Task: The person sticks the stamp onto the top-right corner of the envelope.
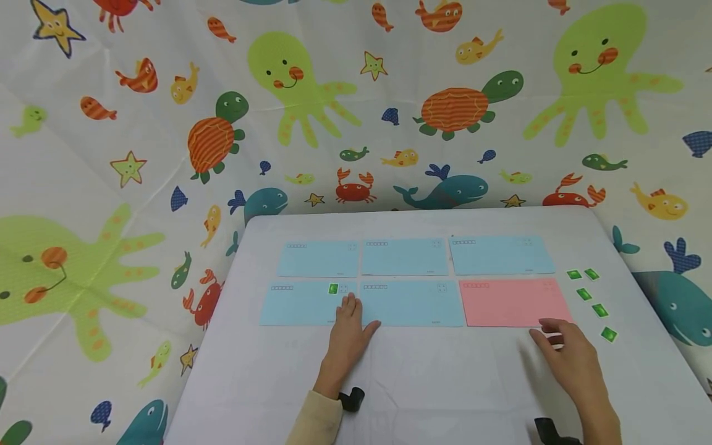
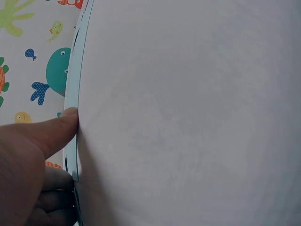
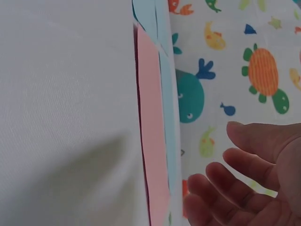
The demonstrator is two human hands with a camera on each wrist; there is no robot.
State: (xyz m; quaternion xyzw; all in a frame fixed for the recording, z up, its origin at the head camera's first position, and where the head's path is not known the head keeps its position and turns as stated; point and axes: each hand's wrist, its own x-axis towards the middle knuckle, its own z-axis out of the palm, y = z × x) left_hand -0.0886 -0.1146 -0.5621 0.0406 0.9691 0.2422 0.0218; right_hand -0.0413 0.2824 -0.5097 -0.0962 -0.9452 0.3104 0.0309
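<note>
My left hand (image 1: 347, 330) rests with straight fingers on the lower left blue envelope (image 1: 300, 309), its fingertips near the printed stamp boxes. Just left of those fingertips a green stamp (image 1: 333, 288) lies on that envelope. The left thumb (image 2: 63, 125) reaches toward the neighbouring blue envelope (image 1: 411, 306). My right hand (image 1: 573, 355) hovers at the near right corner of the pink envelope (image 1: 514, 303), with loosely bent fingers and nothing between them. In the right wrist view the same hand (image 3: 254, 179) appears raised over the table, thumb apart from the fingers.
Three more blue envelopes, including one at the back left (image 1: 318, 259), form the far row. Several loose green stamps (image 1: 600, 310) lie on the right of the white table (image 1: 423, 383). A sea-animal patterned cloth (image 1: 384, 142) hangs behind it.
</note>
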